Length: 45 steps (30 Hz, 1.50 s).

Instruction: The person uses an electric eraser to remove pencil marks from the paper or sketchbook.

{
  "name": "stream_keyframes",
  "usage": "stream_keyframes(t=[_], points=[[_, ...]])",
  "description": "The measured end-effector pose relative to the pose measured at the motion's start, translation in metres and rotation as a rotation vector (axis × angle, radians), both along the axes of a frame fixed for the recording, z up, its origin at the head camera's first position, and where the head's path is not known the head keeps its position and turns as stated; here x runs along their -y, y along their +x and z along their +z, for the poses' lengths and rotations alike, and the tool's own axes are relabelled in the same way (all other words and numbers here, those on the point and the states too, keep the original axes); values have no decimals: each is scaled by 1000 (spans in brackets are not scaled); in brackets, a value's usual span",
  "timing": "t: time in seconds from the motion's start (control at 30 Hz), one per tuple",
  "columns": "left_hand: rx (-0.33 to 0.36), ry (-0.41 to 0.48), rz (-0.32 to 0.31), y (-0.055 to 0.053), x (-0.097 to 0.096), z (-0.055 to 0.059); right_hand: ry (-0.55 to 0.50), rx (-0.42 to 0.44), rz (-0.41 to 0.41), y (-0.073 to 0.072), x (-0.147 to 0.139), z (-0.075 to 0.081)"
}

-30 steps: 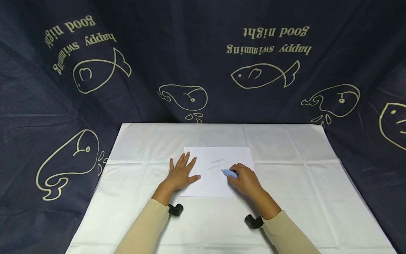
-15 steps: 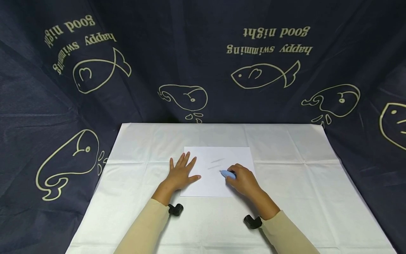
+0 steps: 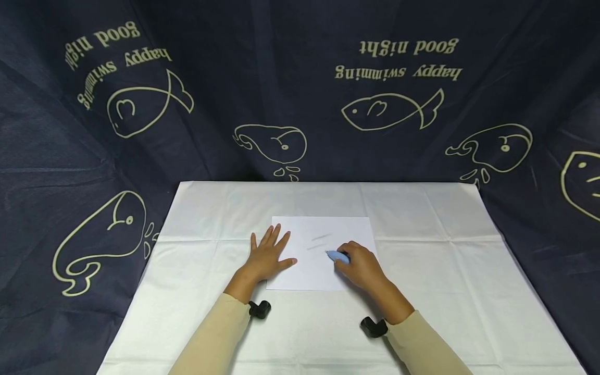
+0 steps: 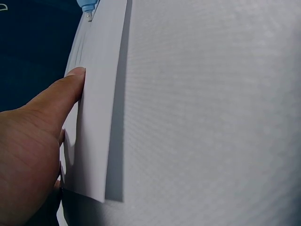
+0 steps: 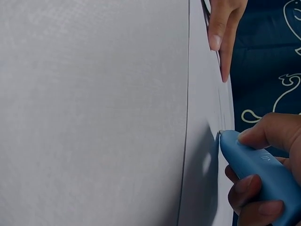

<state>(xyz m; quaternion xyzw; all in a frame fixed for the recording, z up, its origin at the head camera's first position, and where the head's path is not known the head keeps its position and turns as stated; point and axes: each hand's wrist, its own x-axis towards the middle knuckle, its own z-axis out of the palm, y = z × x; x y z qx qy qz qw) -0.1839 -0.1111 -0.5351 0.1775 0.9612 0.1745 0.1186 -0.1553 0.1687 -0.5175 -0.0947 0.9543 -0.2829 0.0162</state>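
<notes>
A white sheet of paper [image 3: 300,278] lies on the table, with two grey, smudgy pencil strokes [image 3: 321,238] near its middle. My left hand [image 3: 265,259] rests on its left side, fingers spread and straight; the thumb [image 4: 70,84] lies over the sheet in the left wrist view. My right hand [image 3: 363,266] grips a fat, blue, pen-shaped electric eraser [image 5: 256,172], thumb on top and fingers curled beneath. Its small pale tip points left, at or just over the paper below the strokes; whether it touches I cannot tell.
A creased white cloth [image 3: 445,291] covers the table. Dark blue curtains [image 3: 300,62] with fish and whale drawings hang behind and at both sides. Black wrist cameras [image 3: 374,327] sit at both sleeve cuffs.
My right hand has shifted slightly left with the electric eraser, then back a touch to the right. The left hand stays in place. Both strokes look the same.
</notes>
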Motion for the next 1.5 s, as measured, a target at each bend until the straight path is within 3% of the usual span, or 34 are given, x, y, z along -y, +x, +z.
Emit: stream_keyframes(t=[0.37,0.83,1.5], points=[[2,-9,2,1,0,0,-16,7,24,2,0,-3],[3,-7,6,0,0,-1,5,-2,-46,-3,-12,-5],[4,-10,1,0,-1,2,11,-25,7,1,4,-1]])
